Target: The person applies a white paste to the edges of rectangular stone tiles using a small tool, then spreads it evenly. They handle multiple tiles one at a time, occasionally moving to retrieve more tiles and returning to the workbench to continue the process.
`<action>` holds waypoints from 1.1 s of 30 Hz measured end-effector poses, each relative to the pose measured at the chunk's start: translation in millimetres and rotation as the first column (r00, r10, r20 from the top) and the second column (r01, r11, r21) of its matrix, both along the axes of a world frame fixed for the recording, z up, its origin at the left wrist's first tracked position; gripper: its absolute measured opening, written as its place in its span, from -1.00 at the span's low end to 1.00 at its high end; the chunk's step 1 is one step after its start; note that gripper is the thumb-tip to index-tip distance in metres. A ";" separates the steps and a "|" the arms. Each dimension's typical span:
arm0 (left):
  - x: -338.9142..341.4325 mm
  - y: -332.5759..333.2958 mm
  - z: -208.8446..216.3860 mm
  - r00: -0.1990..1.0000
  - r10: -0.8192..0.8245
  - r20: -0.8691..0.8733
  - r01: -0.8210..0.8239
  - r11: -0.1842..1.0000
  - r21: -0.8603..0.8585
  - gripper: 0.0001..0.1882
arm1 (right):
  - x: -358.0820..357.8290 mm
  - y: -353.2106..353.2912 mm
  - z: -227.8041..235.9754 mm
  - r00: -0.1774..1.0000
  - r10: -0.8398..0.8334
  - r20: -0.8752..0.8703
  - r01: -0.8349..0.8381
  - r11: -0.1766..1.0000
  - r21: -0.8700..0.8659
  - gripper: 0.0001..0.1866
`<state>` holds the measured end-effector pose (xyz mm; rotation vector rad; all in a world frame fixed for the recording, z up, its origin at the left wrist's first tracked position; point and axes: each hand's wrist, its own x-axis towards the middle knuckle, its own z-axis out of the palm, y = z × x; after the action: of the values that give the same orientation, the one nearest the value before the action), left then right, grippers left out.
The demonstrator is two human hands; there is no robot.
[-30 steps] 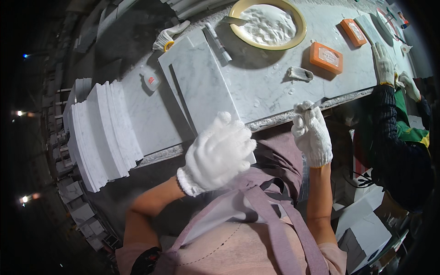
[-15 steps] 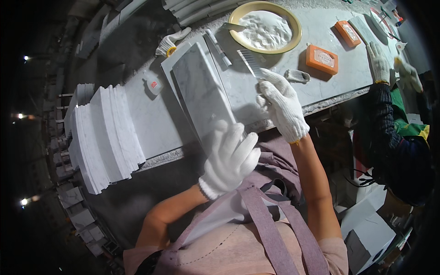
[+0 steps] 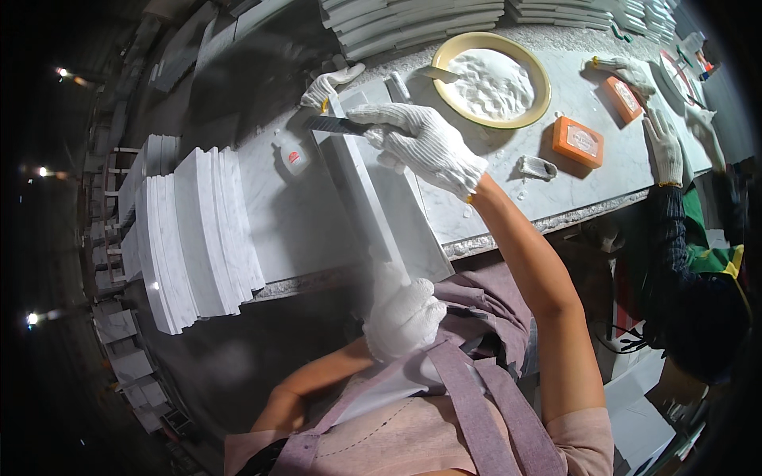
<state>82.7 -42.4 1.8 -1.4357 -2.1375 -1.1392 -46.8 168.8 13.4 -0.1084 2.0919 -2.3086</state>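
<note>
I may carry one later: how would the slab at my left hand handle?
The slab looks stiff, its long edge straight and unsagging. Its stone-like look suggests it is heavy for its size. The thin edge might chip if knocked.

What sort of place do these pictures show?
Probably a stone or tile workshop: pale slabs are stacked at left, a yellow bowl of white powder sits on the marbled worktop, and white gloves are worn.

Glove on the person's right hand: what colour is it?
The right-hand glove is white, with fine knitted ribs; it shows best in the head view.
</note>
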 end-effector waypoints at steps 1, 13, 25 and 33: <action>3.1 -3.1 -0.3 0.997 -0.013 0.078 0.016 0.999 -0.040 -0.78 | 2.3 -0.4 1.1 0.998 -0.004 -0.068 0.010 0.996 0.085 -0.57; -11.7 -1.9 -0.4 0.997 -0.070 -0.030 0.069 0.997 -0.033 -0.79 | -0.5 -11.9 14.9 0.996 -0.082 -0.022 0.084 0.986 0.143 -0.64; 35.2 -38.0 -53.8 0.916 0.166 0.366 -0.069 0.962 -0.264 -0.98 | 72.1 -8.6 15.5 0.986 0.111 -0.128 -0.074 0.962 0.263 -0.63; 25.3 -10.7 -51.5 0.870 0.485 0.088 -0.489 0.872 0.028 -0.77 | 96.1 -17.1 -12.9 0.950 -0.027 0.311 0.235 0.718 -0.655 -0.34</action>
<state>108.0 -53.1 -49.7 -0.7614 -2.3179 -1.0486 49.2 151.7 0.5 0.3552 1.0492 -2.8546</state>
